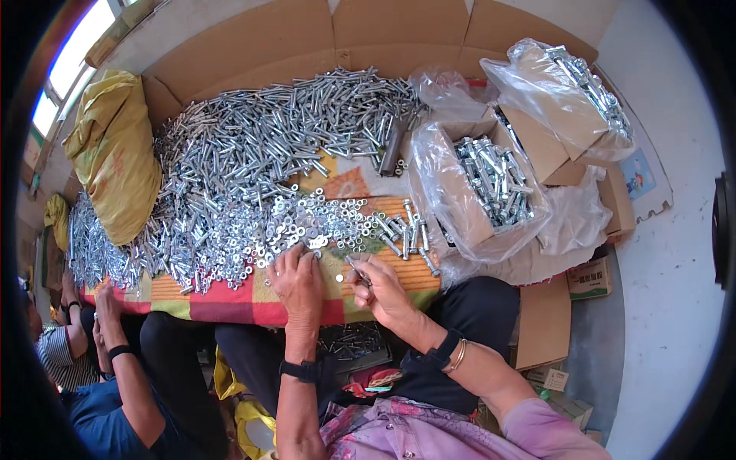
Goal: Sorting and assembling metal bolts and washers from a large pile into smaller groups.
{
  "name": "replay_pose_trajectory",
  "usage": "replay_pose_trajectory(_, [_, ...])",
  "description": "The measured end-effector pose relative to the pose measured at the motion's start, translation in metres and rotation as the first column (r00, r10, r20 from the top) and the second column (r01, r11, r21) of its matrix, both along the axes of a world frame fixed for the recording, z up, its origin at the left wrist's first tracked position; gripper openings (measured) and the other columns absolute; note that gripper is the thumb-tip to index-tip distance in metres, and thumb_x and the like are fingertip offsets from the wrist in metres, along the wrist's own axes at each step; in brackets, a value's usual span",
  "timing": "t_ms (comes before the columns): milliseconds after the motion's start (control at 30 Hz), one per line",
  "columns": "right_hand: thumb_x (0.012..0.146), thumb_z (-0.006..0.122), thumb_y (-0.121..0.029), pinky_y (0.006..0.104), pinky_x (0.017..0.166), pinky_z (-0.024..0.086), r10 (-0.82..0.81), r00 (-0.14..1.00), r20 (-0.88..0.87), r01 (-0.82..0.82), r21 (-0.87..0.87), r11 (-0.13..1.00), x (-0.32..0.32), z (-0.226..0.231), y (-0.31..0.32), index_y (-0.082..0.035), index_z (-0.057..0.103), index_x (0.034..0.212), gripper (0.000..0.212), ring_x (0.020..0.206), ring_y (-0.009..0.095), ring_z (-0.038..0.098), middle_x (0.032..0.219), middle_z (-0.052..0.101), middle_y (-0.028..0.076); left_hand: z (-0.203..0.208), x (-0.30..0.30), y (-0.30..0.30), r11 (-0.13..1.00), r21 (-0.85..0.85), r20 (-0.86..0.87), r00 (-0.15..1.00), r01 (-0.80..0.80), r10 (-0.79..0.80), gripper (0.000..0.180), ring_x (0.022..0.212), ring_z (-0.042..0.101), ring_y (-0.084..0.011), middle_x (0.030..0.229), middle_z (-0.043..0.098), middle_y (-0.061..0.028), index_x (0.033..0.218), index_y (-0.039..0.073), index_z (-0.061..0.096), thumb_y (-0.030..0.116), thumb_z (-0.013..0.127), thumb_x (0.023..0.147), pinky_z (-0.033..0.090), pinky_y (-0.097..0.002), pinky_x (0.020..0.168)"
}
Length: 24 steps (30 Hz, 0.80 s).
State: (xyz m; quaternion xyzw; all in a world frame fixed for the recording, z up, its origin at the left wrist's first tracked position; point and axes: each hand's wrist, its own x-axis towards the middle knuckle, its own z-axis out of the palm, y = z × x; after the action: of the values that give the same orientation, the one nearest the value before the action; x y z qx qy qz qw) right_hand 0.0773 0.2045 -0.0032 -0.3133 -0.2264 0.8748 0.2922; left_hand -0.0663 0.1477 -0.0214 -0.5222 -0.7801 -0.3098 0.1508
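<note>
- Steel bolts [261,146] lie heaped across the back of the patterned cloth [222,304]; upright cardboard sheets [268,46] stand behind them, apparently as a barrier against spillage.
- Small nuts and washers [295,222] are spread in front of the bolts, probably so placed for short reach.
- Left hand [297,284]: palm down, fingers bent and close together at the near edge of the nuts and washers. Whether anything is pinched beneath cannot be told.
- Right hand [383,287]: thumb and fingers narrowed on a metal fastener [359,270], its visible end pointing up and left, presumably leaving that end accessible. Its full shape is hidden by the fingers.
- One loose pale disc [340,278] lies on the cloth between the two hands.
- Separate bolts [414,228] lie beyond the right hand, between the nuts and the plastic-lined carton [466,208]. The lining folds over the rim, likely shielding the cardboard.
- Clearance: the gap between the hands is narrow. The cloth's front edge runs just below them, so a dropped part could fall toward the lap. Rightward travel is bounded by the carton; on the far left, a co-worker's hand [109,303] is well apart.
</note>
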Motion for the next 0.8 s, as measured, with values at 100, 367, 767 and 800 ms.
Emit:
replay_pose_trajectory(100, [0.09, 0.054, -0.021, 0.0202, 0.04, 0.034, -0.013, 1.0, 0.009, 0.013, -0.002, 1.0, 0.001, 0.004, -0.001, -0.009, 0.053, 0.091, 0.012, 0.046, 0.005, 0.04, 0.07, 0.052, 0.0, 0.004, 0.005, 0.002, 0.997, -0.074, -0.136, 0.991, 0.004, -0.014, 0.011, 0.095, 0.056, -0.0251, 0.099, 0.061, -0.0061, 0.087, 0.005, 0.062, 0.011, 0.062, 0.077, 0.036, -0.0426, 0.089])
replay_pose_trajectory(367, [0.089, 0.057, -0.024, 0.0193, 0.04, 0.034, 0.129, 0.992, 0.01, -0.129, 0.02, 0.991, 0.001, -0.005, 0.0, -0.008, 0.056, 0.093, 0.017, 0.046, 0.004, 0.041, 0.065, 0.05, -0.001, 0.007, 0.001, 0.004, 0.991, -0.131, -0.101, 0.995, -0.001, -0.013, 0.011, 0.094, 0.056, -0.0246, 0.097, 0.062, -0.0068, 0.086, 0.004, 0.063, 0.01, 0.062, 0.077, 0.034, -0.0433, 0.092])
replay_pose_trajectory(767, [0.09, 0.053, -0.022, 0.018, 0.037, 0.037, 0.263, 0.933, 0.245, -0.347, 0.419, 0.839, -0.008, -0.009, -0.008, -0.002, 0.057, 0.098, 0.022, 0.044, 0.005, 0.045, 0.063, 0.052, 0.0, 0.026, 0.035, -0.047, 0.978, 0.147, 0.588, 0.782, 0.148, -0.207, 0.007, 0.081, 0.059, -0.0289, 0.087, 0.061, -0.0129, 0.086, -0.002, 0.061, 0.0, 0.058, 0.08, 0.044, -0.0351, 0.072])
replay_pose_trajectory(800, [0.09, 0.053, -0.022, 0.0179, 0.037, 0.038, 0.253, 0.929, 0.271, -0.352, 0.431, 0.831, -0.008, -0.009, -0.01, -0.002, 0.057, 0.097, 0.022, 0.043, 0.005, 0.044, 0.062, 0.052, 0.0, 0.024, 0.035, -0.048, 0.98, 0.124, 0.507, 0.838, 0.157, -0.199, 0.009, 0.082, 0.059, -0.0299, 0.089, 0.061, -0.0128, 0.088, -0.001, 0.06, 0.0, 0.059, 0.079, 0.044, -0.0365, 0.073])
